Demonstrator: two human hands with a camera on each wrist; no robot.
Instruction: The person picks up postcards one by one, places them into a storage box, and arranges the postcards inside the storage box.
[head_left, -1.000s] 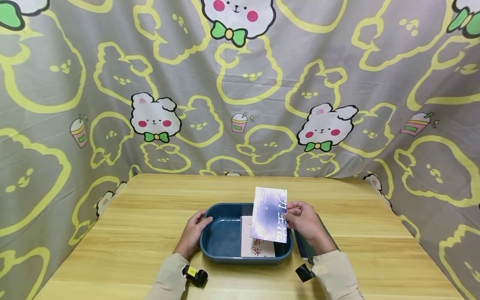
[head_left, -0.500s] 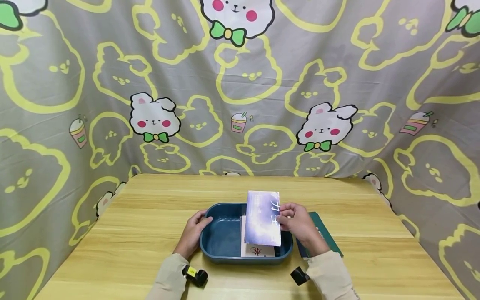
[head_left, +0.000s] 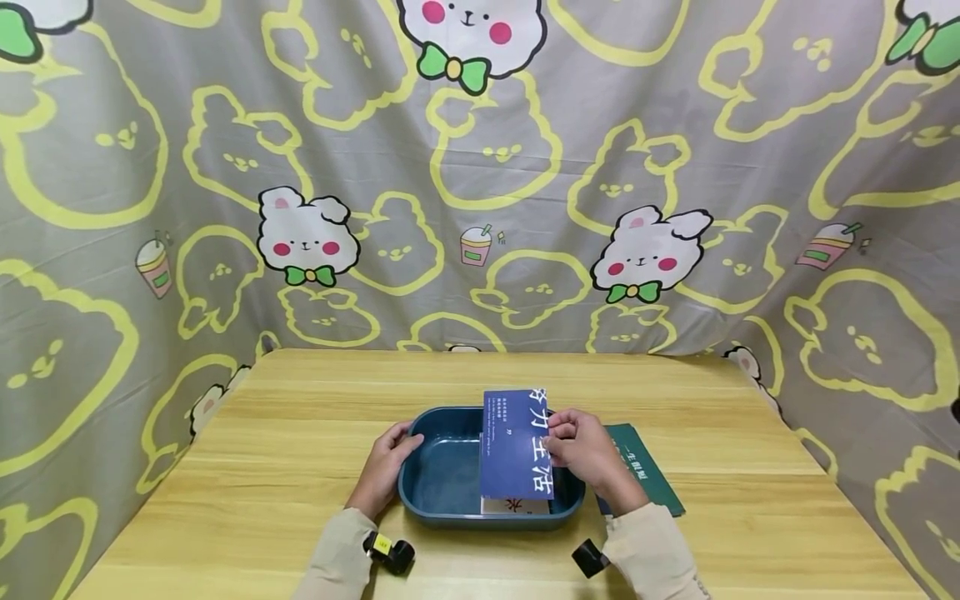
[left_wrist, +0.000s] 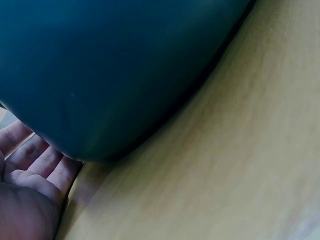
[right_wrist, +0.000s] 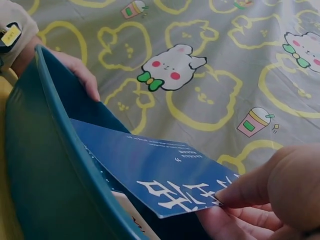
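Note:
A dark blue-green oblong basin [head_left: 442, 479] stands on the table. My left hand [head_left: 385, 465] holds its left end, thumb over the rim; the left wrist view has the fingers [left_wrist: 47, 161] along the outer wall. A blue card with white characters [head_left: 513, 450] is pinched at its right edge between thumb and fingers of my right hand [head_left: 588, 454]. In the right wrist view this blue card [right_wrist: 145, 160] slants across the basin's opening, its far end inside the walls. Beneath it a cream card with red characters [head_left: 513, 506] lies in the basin, mostly hidden.
Green cards with white writing [head_left: 647, 471] lie on the wooden table [head_left: 322, 417] right of the basin, partly behind the right forearm. A patterned grey curtain [head_left: 420, 183] surrounds the table at the back and sides. Black wrist devices [head_left: 590, 558] sit by both sleeves.
My right hand has brought the blue card leftward and slightly lower over the basin, and its glare has gone. More of the green cards shows. My left hand stays on the rim.

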